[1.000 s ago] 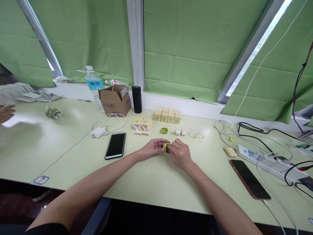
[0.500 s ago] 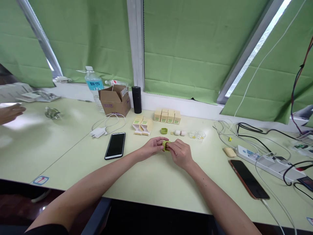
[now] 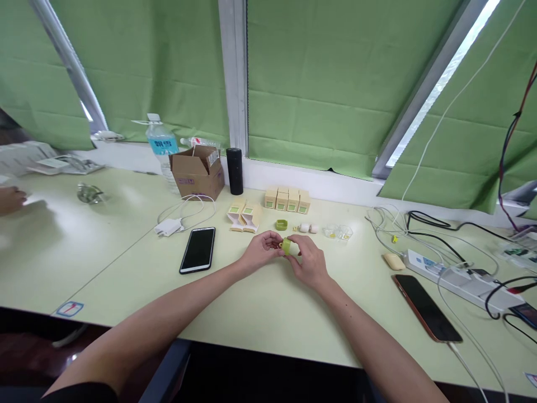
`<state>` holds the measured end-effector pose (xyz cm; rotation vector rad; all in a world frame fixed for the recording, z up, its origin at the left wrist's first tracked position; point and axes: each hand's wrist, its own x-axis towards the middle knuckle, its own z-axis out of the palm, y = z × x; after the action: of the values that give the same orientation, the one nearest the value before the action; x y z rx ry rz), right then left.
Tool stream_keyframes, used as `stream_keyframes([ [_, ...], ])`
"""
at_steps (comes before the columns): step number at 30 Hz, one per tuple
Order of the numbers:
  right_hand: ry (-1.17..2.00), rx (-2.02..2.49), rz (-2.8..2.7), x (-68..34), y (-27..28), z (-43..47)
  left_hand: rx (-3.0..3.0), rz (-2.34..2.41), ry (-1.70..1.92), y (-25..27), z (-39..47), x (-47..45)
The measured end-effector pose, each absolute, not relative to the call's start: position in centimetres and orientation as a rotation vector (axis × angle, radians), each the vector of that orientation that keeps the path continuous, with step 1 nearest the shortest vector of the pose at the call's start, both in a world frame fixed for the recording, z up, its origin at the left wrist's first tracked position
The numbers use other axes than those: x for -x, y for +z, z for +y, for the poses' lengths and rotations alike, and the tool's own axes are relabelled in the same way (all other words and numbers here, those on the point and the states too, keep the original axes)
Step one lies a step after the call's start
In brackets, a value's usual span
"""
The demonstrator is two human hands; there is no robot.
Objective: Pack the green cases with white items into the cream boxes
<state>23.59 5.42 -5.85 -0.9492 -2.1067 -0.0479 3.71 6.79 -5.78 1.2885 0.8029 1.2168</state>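
Between my two hands is a small green case [image 3: 286, 246] with a loop on its left side and a whitish part on its right. My left hand [image 3: 259, 252] pinches the green end, while the fingers of my right hand [image 3: 309, 263] close round the whitish end. Just beyond them lies another green case piece [image 3: 281, 225], hollow and rounded. Beside it are a tiny yellow piece [image 3: 295, 228], a white rounded piece [image 3: 304, 228] and a pinkish rounded piece [image 3: 313, 229]. Clear plastic shells [image 3: 344, 232] sit to their right.
Several small cream boxes [image 3: 287, 200] stand behind, with opened boxes [image 3: 250, 216] nearby. Left are a phone [image 3: 198, 250], charger [image 3: 168, 226], cardboard box [image 3: 197, 174], black flask [image 3: 234, 171] and another person's hand [image 3: 12, 200]. Right are a power strip [image 3: 457, 282] and phone [image 3: 427, 307].
The green case has turned in my hands and its whitish part now shows. My right fingers have moved from its opening to its right end. The other person's hand has drawn left.
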Motion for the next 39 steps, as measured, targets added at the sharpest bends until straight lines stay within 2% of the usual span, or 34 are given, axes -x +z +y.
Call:
stream_keyframes([
  [12,-0.027,0.941,-2.064,-23.6,-6.2,5.8,-1.575,0.964,1.263,-5.8,6.6,-3.7],
  [21,-0.028,0.950,-2.077,-23.5,-6.2,5.8,-1.578,0.978,1.214,-5.3,6.3,-3.7],
  [32,0.066,1.174,-2.010,-23.7,-6.2,6.0,-1.489,1.124,1.280,-6.7,8.1,-2.6],
  [39,0.156,1.069,-2.030,-24.1,-6.8,6.5,-2.001,1.118,1.289,-6.3,6.6,-2.3],
])
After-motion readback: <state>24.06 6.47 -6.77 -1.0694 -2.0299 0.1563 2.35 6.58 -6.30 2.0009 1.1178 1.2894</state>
